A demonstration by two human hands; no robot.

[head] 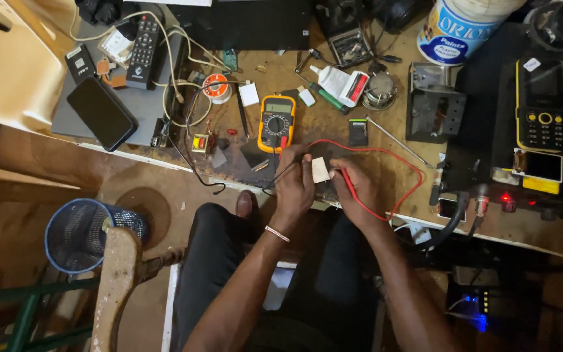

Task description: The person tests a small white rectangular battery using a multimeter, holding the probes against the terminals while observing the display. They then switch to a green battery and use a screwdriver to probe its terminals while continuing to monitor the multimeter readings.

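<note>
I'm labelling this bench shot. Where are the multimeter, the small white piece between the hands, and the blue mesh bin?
Multimeter (276,122): head view, on its round dial.
White piece (320,169): head view, middle of its face.
Bin (76,234): head view, on the mesh wall.

The bench holds one yellow digital multimeter (276,122), two thin test leads, one red (386,156) and one black (281,176), two black slab phones (101,112) (80,63), one black remote control (144,51), one yellow-trimmed keypad handset (541,104), and one blue mesh bin (86,234) below.
</note>
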